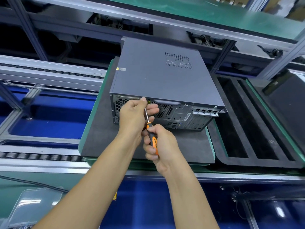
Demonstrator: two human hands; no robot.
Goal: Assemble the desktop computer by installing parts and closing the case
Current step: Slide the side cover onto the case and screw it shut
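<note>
A grey desktop computer case (158,71) lies on its side on a dark foam pad (99,129), its cover panel on and its rear panel with fan grilles and ports facing me. My right hand (162,146) grips the orange and black handle of a screwdriver (152,135). The steel shaft runs up to the top edge of the rear panel. My left hand (134,114) pinches the shaft near its tip with thumb and forefinger, against the case's rear. The tip and any screw are hidden behind my fingers.
The pad sits on a green pallet (87,123) on a roller conveyor (41,157). A black foam tray (254,129) with long slots lies to the right. Aluminium frame rails (49,70) run at left and behind. A clear plastic bag (33,207) lies at lower left.
</note>
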